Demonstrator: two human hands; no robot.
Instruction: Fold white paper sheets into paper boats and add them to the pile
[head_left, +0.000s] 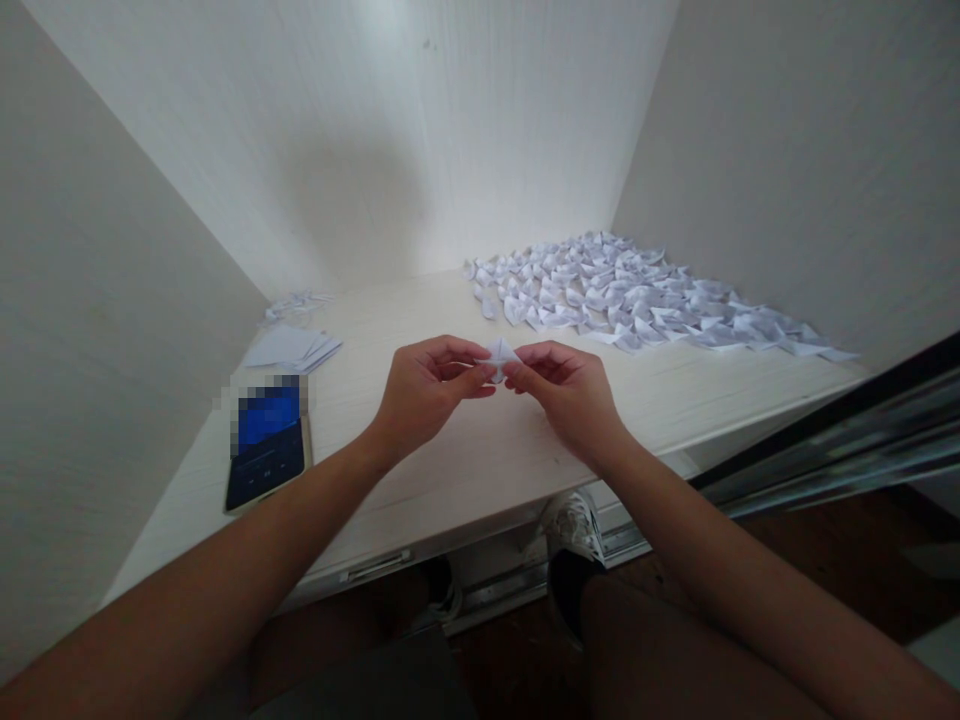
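As seen from head cam, L hand [420, 390] and R hand [566, 390] meet above table [450, 470] ctr, near front edge. Each grip is clamped on the small folded paper piece [500, 352] between them. Pile of folded pieces [630, 300]: far R corner. Paper sheets [292, 348]: far L. Phone [268, 450]: L edge.

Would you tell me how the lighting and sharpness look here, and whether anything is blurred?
Head view: soft light, brightest on the back wall, with a faint shadow; edges bend, wide-angle; phone screen partly pixelated; paper between left hand and right hand sharp.
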